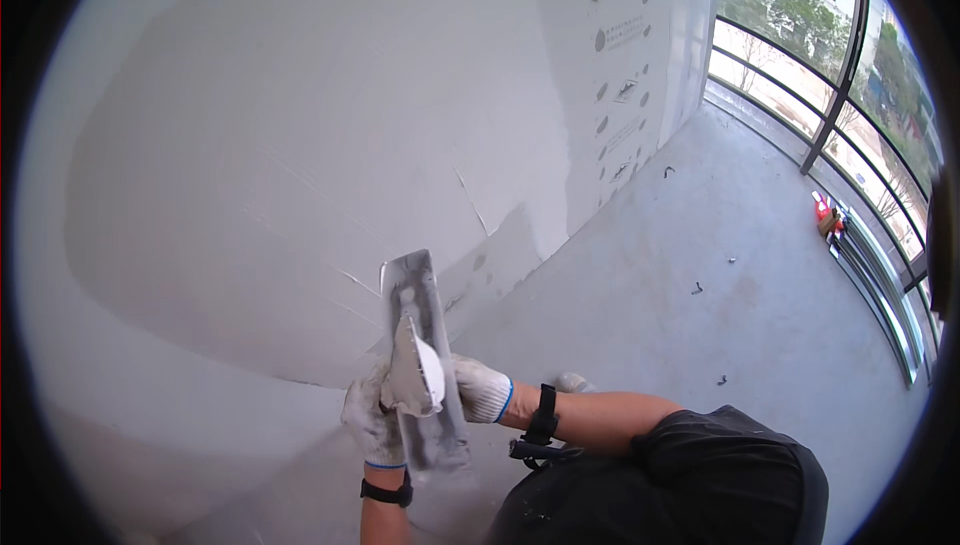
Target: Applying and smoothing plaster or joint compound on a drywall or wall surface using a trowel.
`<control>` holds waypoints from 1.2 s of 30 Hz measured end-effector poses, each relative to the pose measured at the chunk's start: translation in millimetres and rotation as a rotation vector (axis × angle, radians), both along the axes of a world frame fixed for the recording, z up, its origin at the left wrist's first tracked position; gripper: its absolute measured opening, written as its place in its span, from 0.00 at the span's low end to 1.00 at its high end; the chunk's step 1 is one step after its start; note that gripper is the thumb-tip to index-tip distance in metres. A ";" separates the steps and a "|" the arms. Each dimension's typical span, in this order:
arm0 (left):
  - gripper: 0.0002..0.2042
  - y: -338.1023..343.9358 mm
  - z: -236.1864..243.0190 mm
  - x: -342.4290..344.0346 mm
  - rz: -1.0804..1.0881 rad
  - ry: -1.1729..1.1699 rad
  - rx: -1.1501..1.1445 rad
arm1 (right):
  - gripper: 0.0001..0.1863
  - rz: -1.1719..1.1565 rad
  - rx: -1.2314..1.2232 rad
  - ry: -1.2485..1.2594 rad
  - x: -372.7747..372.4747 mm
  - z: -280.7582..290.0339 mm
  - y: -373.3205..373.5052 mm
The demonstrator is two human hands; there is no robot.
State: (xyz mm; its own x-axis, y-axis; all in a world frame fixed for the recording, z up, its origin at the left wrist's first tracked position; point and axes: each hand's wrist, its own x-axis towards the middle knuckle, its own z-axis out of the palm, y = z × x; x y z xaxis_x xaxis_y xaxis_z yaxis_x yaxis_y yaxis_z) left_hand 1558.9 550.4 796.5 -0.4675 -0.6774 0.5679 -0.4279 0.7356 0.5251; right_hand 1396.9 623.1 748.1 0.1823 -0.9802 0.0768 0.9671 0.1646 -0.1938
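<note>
A long steel trowel [420, 280] is held upright over the lower part of a pale wall [300, 125] coated in smooth compound. My right hand [478, 388], in a white knit glove, is closed behind it, gripping the trowel. My left hand [370, 415], also gloved, is closed on a smaller putty knife [400, 365] laid against the trowel's face, with a thick lump of white compound [428, 375] on it. Streaks and ridges mark the wall just above the tools.
Grey floor [650, 305] with small scattered debris runs along the wall. A printed board strip [625, 65] stands toward the corner. At right are tall windows [790, 45] with dark frames, and long metal profiles [875, 285] with a red item [824, 207] lie beneath them.
</note>
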 end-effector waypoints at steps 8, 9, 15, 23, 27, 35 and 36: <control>0.12 -70.4 -92.3 -92.0 0.119 -0.320 0.071 | 0.19 -0.155 -0.043 -0.107 -157.2 -66.7 -41.4; 0.10 -96.7 -135.4 -68.6 0.097 -0.132 0.310 | 0.21 -0.222 -0.062 -0.104 -173.8 -81.2 -60.9; 0.13 -57.2 -227.0 -44.5 0.500 -0.436 0.629 | 0.28 -0.773 0.170 0.712 -422.1 -277.6 -116.1; 0.21 281.2 -158.8 186.1 1.011 -0.277 1.121 | 0.31 -0.610 0.367 -0.102 -477.5 -417.4 -172.6; 0.20 310.7 -154.0 182.3 1.081 -0.279 1.098 | 0.31 -0.576 0.297 -0.092 -489.3 -473.8 -208.8; 0.18 349.0 -168.1 164.1 1.100 -0.210 1.080 | 0.20 -0.671 0.440 0.057 -505.6 -467.6 -231.6; 0.18 351.4 -182.7 165.2 1.085 -0.175 1.085 | 0.20 -0.665 0.418 0.163 -505.6 -451.4 -222.7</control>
State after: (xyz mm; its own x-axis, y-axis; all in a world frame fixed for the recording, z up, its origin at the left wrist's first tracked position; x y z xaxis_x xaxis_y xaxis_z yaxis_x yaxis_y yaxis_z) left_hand 1724.1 901.8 613.9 0.4997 -0.7614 -0.4131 -0.5978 -0.6482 0.4716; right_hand 891.3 400.3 296.7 -0.4727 -0.8294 -0.2976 0.8529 -0.3458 -0.3911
